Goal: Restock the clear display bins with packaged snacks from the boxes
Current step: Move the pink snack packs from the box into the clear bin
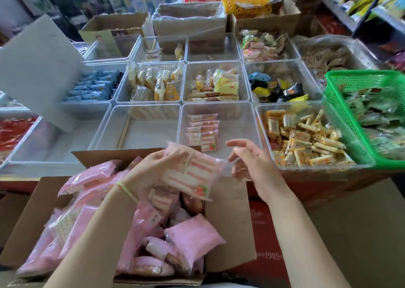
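Observation:
An open cardboard box [230, 226] at the front holds many pink snack packets [192, 237]. My left hand [149, 171] grips one pink-and-white striped packet [192, 173] above the box's far edge. My right hand [252, 160] hovers just to the right of that packet, fingers relaxed and holding nothing. Directly beyond stands a clear display bin [238, 121] with a short row of the same pink packets [202, 132] along its left side.
Left of that bin is another clear bin [114, 125] holding nothing. To the right are a bin of orange wafer sticks [306, 140] and a green basket [359, 103]. Further bins with mixed snacks and more cardboard boxes [190, 20] fill the back. A grey board [37, 68] leans at the left.

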### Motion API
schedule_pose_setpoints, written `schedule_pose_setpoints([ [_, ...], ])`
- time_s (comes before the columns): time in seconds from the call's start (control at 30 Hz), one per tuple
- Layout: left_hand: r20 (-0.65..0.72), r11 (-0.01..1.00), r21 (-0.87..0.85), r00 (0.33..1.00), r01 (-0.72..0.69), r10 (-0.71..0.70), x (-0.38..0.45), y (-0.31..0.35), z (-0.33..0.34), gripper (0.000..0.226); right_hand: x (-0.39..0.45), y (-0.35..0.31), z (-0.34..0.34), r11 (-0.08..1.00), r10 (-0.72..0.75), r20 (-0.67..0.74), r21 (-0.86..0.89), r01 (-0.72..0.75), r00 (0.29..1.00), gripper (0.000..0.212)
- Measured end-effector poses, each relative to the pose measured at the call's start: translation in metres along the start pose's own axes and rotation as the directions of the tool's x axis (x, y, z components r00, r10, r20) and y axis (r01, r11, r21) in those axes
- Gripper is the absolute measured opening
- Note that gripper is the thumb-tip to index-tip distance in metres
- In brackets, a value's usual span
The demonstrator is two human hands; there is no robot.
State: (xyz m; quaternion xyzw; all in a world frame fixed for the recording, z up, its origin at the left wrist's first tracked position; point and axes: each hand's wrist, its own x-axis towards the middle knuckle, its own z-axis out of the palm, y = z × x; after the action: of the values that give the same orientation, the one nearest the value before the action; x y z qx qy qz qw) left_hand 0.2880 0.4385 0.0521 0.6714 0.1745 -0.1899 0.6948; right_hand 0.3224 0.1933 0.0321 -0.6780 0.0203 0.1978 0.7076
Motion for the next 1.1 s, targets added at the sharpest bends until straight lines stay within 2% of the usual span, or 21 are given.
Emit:
schedule_pose_setpoints([
  [0.03,-0.007,0.992,-0.123,0.999,0.031,-0.032,0.005,0.001,0.003,0.035,0.003,0.0,-0.004,0.994,-0.031,-0.054,-0.103,0.025,0.998,0.016],
  [0.07,-0.02,0.984,-0.174,0.999,0.029,-0.033,0.01,0.002,0.009,0.038,0.006,0.0,-0.007,0.987,-0.045,-0.046,-0.154,0.037,0.998,0.022],
  [0.13,-0.05,0.973,-0.229,0.999,-0.006,-0.005,0.019,0.004,0.02,0.04,0.009,0.0,-0.007,0.992,-0.041,0.048,-0.114,0.046,0.998,0.037],
  [0.17,-0.062,0.969,-0.244,0.998,-0.022,0.007,0.023,0.006,0.026,0.04,0.011,-0.001,-0.006,0.995,-0.05,0.07,-0.088,0.056,0.996,0.038],
  [0.3,-0.033,0.969,-0.241,0.998,-0.059,0.052,0.04,0.019,0.042,0.05,0.028,-0.003,-0.007,0.99,-0.132,-0.053,-0.065,0.129,0.99,0.025],
  [0.33,-0.051,0.976,-0.195,0.995,-0.099,0.091,0.045,0.024,0.043,0.048,0.035,-0.004,-0.011,0.989,-0.142,-0.081,-0.058,0.138,0.986,0.025],
  [0.43,-0.154,0.967,0.105,0.957,-0.232,0.246,0.068,0.042,0.036,0.026,0.059,-0.011,-0.025,0.982,-0.17,-0.142,-0.102,0.156,0.975,0.02],
  [0.57,-0.178,0.915,0.307,0.929,-0.26,0.324,0.111,0.063,0.02,0.006,0.103,-0.013,-0.035,0.962,-0.232,-0.197,-0.189,0.196,0.953,0.015],
  [0.67,-0.192,0.864,0.458,0.925,-0.21,0.327,0.15,0.061,0.009,0.005,0.14,-0.001,-0.033,0.958,-0.226,-0.218,-0.227,0.176,0.949,0.01],
  [0.8,-0.271,0.817,0.568,0.915,-0.097,0.297,0.193,0.042,-0.001,0.006,0.179,0.033,-0.028,0.966,-0.102,-0.226,-0.257,0.042,0.969,0.006],
  [0.97,-0.307,0.692,0.696,0.951,0.194,0.042,0.227,0.017,-0.014,0.003,0.206,0.068,-0.015,0.968,0.11,-0.197,-0.203,-0.15,0.974,0.005],
  [1.1,-0.315,0.529,0.801,0.949,0.282,-0.028,0.243,0.005,-0.02,0.018,0.222,0.1,-0.002,0.941,0.248,-0.165,-0.194,-0.278,0.955,0.007],
])
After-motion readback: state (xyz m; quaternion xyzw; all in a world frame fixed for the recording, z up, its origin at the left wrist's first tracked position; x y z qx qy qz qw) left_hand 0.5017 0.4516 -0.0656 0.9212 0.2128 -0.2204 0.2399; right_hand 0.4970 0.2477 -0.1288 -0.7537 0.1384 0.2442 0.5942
